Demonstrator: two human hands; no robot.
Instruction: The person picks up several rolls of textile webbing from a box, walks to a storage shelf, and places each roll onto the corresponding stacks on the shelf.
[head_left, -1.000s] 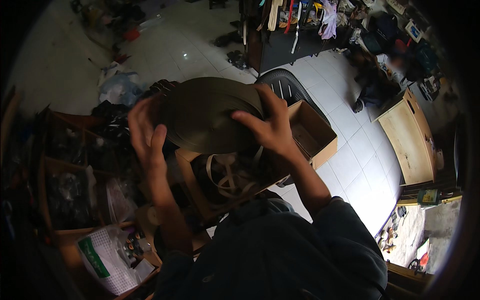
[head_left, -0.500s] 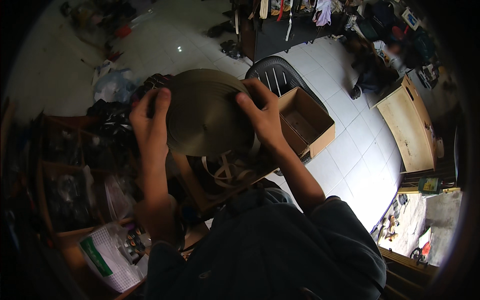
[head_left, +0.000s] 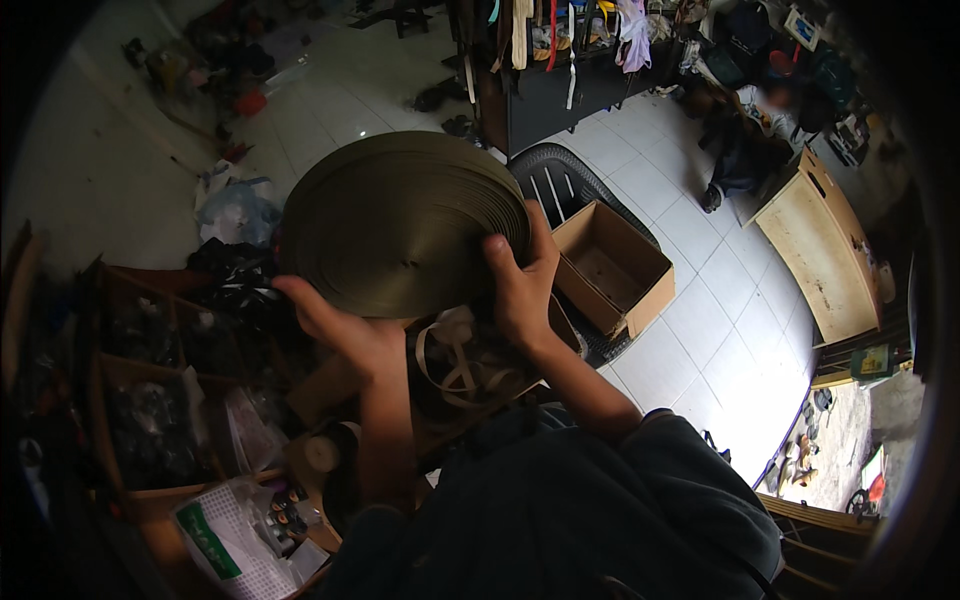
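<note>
A large flat roll of olive-green webbing, coiled in tight rings, is held up in front of me and tilted so its round face shows. My left hand supports its lower left edge, thumb stretched outward and the other fingers hidden beneath. On the right edge, my right hand grips the roll, with the thumb on the near face and fingers around the rim. Loose loops of pale strap lie below, between my forearms.
An open cardboard box rests on a black chair to the right. A divided wooden case with bagged items stands left. A wooden desk is farther right; a person sits beyond it. Bags lie at far left.
The roll has shifted left and tilted, showing more of its face. My left hand has slid from its upper left side to underneath. My right hand has moved lower along the rim.
</note>
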